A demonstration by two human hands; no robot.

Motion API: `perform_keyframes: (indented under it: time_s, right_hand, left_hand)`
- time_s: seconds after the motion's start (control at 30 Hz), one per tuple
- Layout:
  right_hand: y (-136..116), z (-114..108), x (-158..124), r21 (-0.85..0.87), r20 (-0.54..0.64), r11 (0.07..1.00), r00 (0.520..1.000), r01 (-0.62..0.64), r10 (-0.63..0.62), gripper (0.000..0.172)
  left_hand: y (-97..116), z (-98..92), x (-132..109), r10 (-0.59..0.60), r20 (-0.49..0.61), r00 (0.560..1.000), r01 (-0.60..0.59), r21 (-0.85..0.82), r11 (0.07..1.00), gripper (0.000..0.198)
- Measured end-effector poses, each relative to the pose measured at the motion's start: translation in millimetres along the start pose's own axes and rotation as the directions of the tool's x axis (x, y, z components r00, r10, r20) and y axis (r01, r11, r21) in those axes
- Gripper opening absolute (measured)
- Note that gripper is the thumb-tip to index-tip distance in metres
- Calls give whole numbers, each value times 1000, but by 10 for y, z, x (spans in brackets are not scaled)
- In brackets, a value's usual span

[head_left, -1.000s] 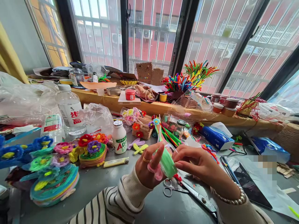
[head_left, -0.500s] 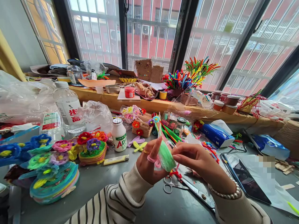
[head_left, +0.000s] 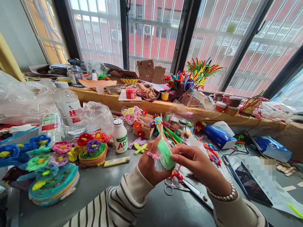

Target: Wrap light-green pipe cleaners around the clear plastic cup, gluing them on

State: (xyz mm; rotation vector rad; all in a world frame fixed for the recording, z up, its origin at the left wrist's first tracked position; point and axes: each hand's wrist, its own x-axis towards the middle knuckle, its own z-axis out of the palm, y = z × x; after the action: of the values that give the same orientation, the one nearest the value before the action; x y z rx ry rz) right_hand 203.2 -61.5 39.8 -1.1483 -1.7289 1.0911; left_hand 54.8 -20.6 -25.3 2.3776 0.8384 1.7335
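Note:
My left hand (head_left: pixel 149 167) is wrapped round a small clear plastic cup-like piece (head_left: pixel 166 154) with a light-green covering, held tilted above the table. A pink fuzzy loop (head_left: pixel 153 155) sits against the left fingers. My right hand (head_left: pixel 197 159) pinches at the right edge of the green covering; whether a strand is between its fingertips cannot be seen. Below the hands lie small scissors (head_left: pixel 169 186) with metal ring handles and larger metal shears (head_left: pixel 201 195), partly under my right forearm. A red fuzzy scrap (head_left: pixel 177 175) rests by the small scissors.
Fuzzy-flower pieces (head_left: pixel 55 179) stand at left, near a lighter (head_left: pixel 116 161) and a white bottle (head_left: pixel 120 138). Behind the hands is a woven basket (head_left: pixel 145 128). To the right are a phone (head_left: pixel 254 183) and a tissue pack (head_left: pixel 219 136). Paint jars (head_left: pixel 232 110) line the sill.
The green-covered piece has tilted and shifted slightly left, showing more of its green face. My right hand has moved left with it, fingertips still at its edge.

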Motion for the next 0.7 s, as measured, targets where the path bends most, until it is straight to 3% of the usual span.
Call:
perform_keyframes:
  time_s: [0.1,0.17,0.23,0.33,0.43,0.7]
  right_hand:
    - [43,-24,8,-42,-62,999,998,20,-22,23]
    - [72,-53,9,-133,-149,991,988,26,-46,28]
    - [91,-76,9,-262,-218,964,971,34,-94,32]
    - [98,-78,7,-426,-196,902,966,73,-171,35]
    - [92,-54,2,-487,-130,867,972,107,-194,37]
    - [18,-40,-12,-409,-93,910,989,70,-118,29]
  left_hand:
    - [-9,-5,13,-79,1,997,79,-52,996,67]
    - [-30,-1,10,-221,25,975,222,-156,962,67]
    - [-41,6,8,-394,88,915,401,-318,859,67]
    - [-9,9,29,-560,188,807,570,-498,653,67]
    - [52,1,64,-614,219,758,615,-554,561,67]
    - [9,20,51,-622,297,725,641,-623,449,72]
